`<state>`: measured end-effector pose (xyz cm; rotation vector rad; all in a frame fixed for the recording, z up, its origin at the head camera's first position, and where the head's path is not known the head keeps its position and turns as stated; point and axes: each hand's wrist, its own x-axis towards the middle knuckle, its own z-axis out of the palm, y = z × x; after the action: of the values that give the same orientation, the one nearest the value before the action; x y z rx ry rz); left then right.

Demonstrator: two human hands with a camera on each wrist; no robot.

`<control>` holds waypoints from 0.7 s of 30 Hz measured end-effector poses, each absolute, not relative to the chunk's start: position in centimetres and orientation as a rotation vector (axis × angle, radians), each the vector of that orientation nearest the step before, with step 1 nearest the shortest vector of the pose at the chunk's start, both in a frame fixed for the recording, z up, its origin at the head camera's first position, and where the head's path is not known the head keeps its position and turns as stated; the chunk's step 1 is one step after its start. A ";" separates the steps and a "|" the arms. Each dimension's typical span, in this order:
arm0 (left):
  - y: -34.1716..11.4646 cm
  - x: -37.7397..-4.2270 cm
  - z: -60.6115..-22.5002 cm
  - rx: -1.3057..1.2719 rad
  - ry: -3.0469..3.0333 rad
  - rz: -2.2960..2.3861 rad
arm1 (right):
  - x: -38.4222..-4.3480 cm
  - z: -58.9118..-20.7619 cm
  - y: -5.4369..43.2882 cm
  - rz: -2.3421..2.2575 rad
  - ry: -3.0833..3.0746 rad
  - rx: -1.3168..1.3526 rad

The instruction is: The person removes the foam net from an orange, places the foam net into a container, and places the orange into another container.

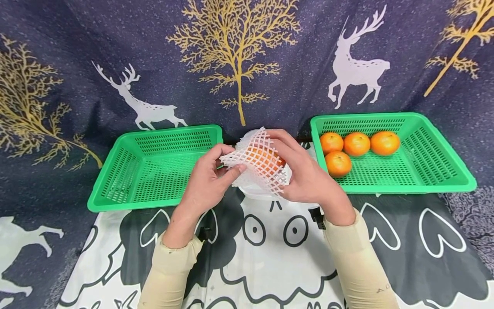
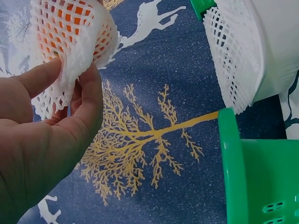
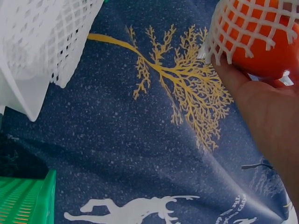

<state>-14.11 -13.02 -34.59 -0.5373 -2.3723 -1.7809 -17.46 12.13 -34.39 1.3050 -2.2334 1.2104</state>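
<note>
An orange (image 1: 266, 159) sits inside a white foam net sleeve (image 1: 252, 159), above a white container in the middle of the head view. My left hand (image 1: 206, 182) pinches the gathered end of the net between thumb and fingers, which the left wrist view shows closely. From the other side my right hand (image 1: 305, 171) holds the orange, its fingers curved around the fruit at the open end of the net. Bare orange skin (image 3: 271, 60) shows past the net's edge in the right wrist view.
White container (image 1: 256, 190) below the hands, with more foam nets (image 2: 229, 56) at its side. To the right, a green basket (image 1: 417, 189) bears several oranges (image 1: 356, 143). Another green basket (image 1: 154, 201) stands left. A patterned cloth (image 1: 278, 257) covers the table; a dark curtain (image 1: 285, 94) hangs behind.
</note>
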 end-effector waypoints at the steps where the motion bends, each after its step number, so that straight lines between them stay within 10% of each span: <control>1: -13.1 -14.1 -34.6 -0.538 -2.367 -1.785 | -17.4 -34.4 12.2 1.217 -2.241 1.299; 21: -13.3 -14.7 -34.7 -0.395 -2.351 -1.825 | -17.8 -34.2 13.7 1.206 -2.273 1.204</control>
<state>-14.73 -13.31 -34.70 -0.3948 -2.3515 -1.8255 -17.85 13.66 -34.22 1.2039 -2.2729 1.2059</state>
